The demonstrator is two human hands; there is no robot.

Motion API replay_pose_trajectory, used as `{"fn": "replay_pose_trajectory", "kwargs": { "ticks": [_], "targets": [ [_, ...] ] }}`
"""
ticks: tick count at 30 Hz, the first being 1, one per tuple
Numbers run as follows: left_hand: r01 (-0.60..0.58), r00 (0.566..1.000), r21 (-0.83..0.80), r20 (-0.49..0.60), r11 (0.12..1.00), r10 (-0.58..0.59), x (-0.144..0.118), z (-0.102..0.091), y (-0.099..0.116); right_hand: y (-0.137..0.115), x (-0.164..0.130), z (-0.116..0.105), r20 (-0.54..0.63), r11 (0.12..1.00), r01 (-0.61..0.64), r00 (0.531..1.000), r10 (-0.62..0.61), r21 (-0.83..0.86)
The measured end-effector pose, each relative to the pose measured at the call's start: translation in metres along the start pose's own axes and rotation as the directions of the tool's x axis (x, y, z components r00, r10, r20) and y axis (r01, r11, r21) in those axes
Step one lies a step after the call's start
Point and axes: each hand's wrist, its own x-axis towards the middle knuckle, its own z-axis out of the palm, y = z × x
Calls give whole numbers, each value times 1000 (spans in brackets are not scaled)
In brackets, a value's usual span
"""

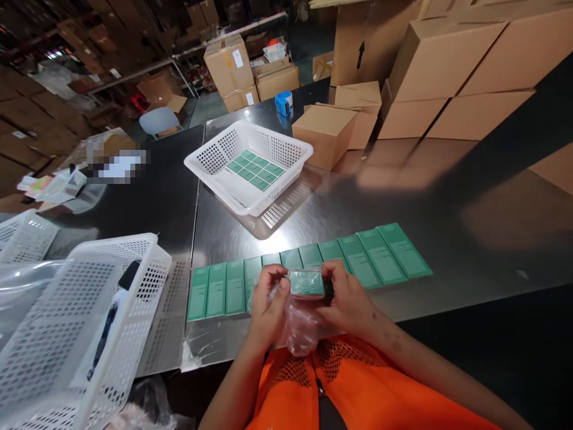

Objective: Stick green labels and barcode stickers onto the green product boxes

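Between my two hands is a small green box (307, 283) inside a clear plastic bag (301, 325), held just above the table's near edge. My left hand (270, 304) pinches the bag at the box's left end, thumb and fingers closed. At the other end my right hand (347, 295) grips the box and bag with bent fingers. Behind the hands runs a row of several flat green boxes (369, 257), side by side and slightly overlapping. My hands hide parts of the middle boxes.
A white basket (244, 209) holding a sheet of green labels stands on the metal table (340, 203). At left, another white basket (154, 263) contains dark items. Cardboard boxes (324, 131) and a blue tape dispenser (283, 103) stand farther back.
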Motion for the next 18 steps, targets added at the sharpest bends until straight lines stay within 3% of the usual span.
{"fn": "replay_pose_trajectory", "kwargs": {
  "ticks": [4, 7, 10, 12, 18],
  "targets": [
    [5, 1000, 38, 21, 999, -5, -4, 2, 11, 0, -5, 2, 86, 999, -47, 995, 47, 3],
    [-25, 1000, 143, -7, 989, 26, -8, 3, 26, -7, -4, -2, 22, 994, 102, 995, -101, -43],
    [-30, 1000, 259, 15, 965, 27, -12, 3, 39, -12, -2, -6, -113, 962, 273, 956, -271, 4],
    [-29, 999, 277, 25, 961, 23, -13, 2, 44, -14, -1, -8, -98, 949, 311, 947, -306, 49],
    [-10, 990, 259, 138, 966, -27, -9, -2, 39, -9, -2, -3, -35, 985, 148, 989, -146, 85]
  ]
}}
